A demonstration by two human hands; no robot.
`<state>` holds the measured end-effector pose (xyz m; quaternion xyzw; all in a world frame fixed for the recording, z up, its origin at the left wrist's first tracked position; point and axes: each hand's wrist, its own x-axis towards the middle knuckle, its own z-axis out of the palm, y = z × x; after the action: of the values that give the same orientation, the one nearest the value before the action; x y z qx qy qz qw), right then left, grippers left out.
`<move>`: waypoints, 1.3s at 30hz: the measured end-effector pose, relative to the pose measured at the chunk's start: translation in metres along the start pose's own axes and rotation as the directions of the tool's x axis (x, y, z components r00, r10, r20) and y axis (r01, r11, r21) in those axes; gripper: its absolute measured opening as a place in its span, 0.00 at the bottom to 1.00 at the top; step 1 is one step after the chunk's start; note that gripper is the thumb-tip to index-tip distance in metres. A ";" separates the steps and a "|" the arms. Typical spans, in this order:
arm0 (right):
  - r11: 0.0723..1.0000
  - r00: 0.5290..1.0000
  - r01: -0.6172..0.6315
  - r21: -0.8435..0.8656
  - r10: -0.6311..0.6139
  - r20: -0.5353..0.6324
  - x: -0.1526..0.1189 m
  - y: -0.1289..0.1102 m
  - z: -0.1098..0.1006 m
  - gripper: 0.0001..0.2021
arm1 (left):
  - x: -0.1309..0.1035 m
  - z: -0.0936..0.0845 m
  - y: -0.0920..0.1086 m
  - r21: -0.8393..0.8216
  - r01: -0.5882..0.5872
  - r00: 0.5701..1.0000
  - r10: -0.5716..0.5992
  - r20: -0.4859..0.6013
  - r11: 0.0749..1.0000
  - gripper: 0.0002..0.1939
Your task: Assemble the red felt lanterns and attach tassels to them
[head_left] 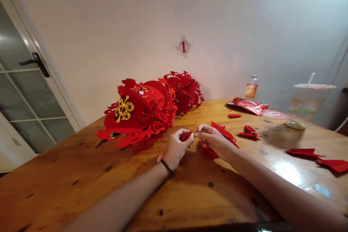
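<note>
My left hand [178,147] is closed around a small folded red felt piece [186,136], its tip showing between thumb and fingers. Just to the right, my right hand [210,137] has thumb and fingertips pinched close to that tip; whatever is in the pinch is too small to name. Beneath and behind the right hand lie a red cut-out piece [224,132] and another red piece [208,152], partly covered by the hand. Left of my hands rests a red felt lantern [144,112] with a gold glitter character, and a second red lantern [186,92] lies behind it.
On the wooden table [130,192], red felt pieces [248,133] lie to the right, with more folded pieces [304,153] beyond. A red packet [248,106], a small bottle [252,87], a lidded plastic cup [308,101] and small metal bits [272,127] stand or lie toward the back right.
</note>
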<state>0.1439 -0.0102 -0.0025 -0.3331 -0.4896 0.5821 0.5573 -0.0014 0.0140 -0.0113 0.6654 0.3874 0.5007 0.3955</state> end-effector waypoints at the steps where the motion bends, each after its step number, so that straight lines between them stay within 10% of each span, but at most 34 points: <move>1: 1.000 1.000 -0.002 0.004 0.002 0.000 0.000 0.001 0.000 0.13 | 0.000 0.000 0.000 -0.037 0.016 1.000 -0.016 0.017 0.999 0.11; 27: 0.937 0.987 0.158 -0.313 -0.138 0.085 0.001 -0.002 -0.006 0.11 | -0.003 -0.002 0.001 -0.423 0.246 0.957 -0.149 0.250 0.872 0.15; 39: 0.508 0.868 0.464 -0.726 -0.424 0.259 0.001 -0.011 -0.012 0.07 | -0.005 0.000 0.004 -0.332 0.187 0.968 -0.116 0.223 0.925 0.18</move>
<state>0.1589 -0.0076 0.0046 -0.3869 -0.7708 0.1625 0.4795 -0.0019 0.0080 -0.0094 0.5992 0.3009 0.4602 0.5819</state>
